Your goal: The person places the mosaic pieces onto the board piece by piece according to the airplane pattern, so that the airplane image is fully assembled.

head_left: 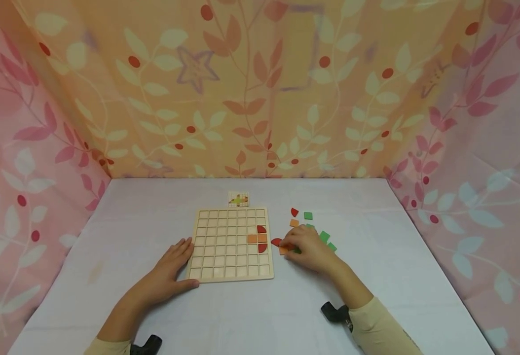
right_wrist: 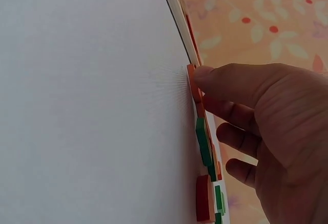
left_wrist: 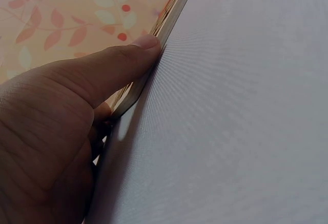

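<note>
A square wooden grid board (head_left: pixel 226 249) lies on the white table. At its right side sit two orange square tiles (head_left: pixel 257 238) between two red quarter-round pieces (head_left: pixel 262 248). My left hand (head_left: pixel 168 271) rests at the board's near left corner, fingers straight along the left edge, thumb (left_wrist: pixel 123 62) against the near edge. To the right of the board, my right hand (head_left: pixel 311 249) pinches an orange square tile (right_wrist: pixel 193 83) at table level between thumb and index finger. Its other fingers are loosely bent. A red piece (head_left: pixel 276 241) lies by the fingertips.
Green square tiles (head_left: pixel 324 236), another orange tile (head_left: pixel 294 223) and a red piece (head_left: pixel 294 212) lie scattered around the right hand. Behind the board is a small pattern card (head_left: pixel 239 199). Patterned cloth walls (head_left: pixel 251 98) enclose the table at the back and sides.
</note>
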Available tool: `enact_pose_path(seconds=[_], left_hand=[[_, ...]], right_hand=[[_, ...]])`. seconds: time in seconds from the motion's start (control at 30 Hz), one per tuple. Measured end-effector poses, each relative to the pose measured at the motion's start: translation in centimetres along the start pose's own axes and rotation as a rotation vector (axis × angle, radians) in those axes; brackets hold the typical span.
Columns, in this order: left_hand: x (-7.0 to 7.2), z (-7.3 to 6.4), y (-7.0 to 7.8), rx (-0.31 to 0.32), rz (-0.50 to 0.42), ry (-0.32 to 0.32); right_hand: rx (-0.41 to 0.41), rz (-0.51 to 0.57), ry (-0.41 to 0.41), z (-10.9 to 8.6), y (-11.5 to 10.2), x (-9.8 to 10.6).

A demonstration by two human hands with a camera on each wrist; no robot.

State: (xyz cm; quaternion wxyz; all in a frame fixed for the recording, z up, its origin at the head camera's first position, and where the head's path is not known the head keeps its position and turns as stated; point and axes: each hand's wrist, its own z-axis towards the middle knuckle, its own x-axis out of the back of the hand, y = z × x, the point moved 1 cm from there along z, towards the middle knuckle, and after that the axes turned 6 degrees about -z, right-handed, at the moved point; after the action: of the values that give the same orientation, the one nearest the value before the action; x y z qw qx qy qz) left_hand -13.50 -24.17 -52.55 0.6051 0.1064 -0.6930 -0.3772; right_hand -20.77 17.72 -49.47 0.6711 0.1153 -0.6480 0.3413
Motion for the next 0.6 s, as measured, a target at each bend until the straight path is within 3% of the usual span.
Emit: enact_pose_path(seconds=[0.6], left_hand=[[0.05, 0.15, -0.15, -0.010, 0.004, -0.005]], right_hand=[[-0.003, -0.030, 0.000, -0.06, -0.17, -0.22]])
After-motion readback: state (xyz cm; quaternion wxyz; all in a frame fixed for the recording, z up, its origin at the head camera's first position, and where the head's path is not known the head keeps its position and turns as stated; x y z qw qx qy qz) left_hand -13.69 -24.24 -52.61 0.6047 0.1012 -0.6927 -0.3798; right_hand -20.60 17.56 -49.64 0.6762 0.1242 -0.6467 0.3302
